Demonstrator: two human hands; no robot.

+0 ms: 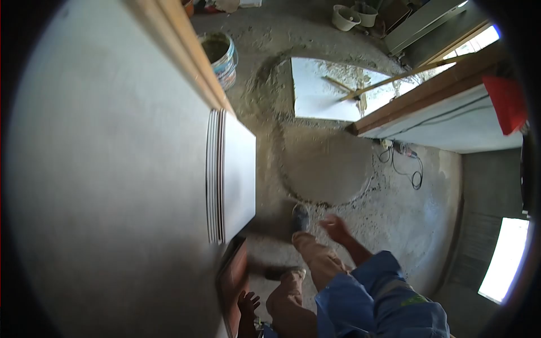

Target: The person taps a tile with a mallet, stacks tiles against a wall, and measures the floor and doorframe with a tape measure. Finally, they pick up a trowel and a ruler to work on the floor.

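Observation:
My left hand point(248, 303) is low in the view, fingers apart and holding nothing, beside a reddish-brown panel point(235, 281). My right hand point(336, 228) hangs over the grey floor to the right of my dark shoe point(301, 217). It is blurred, its fingers look partly bent, and no object shows in it. A stack of white-faced tiles point(239, 174) stands at the left, above the panel. Ahead lies a rounded patch of wet mortar point(327, 160).
Beyond the mortar, a mortar-smeared white board point(318, 96) carries a long wooden handle point(394, 80). A bucket point(224, 62) stands by the door frame at upper left. A corded power tool point(404, 149) lies by the right wall. Pale buckets point(345, 18) are at the back.

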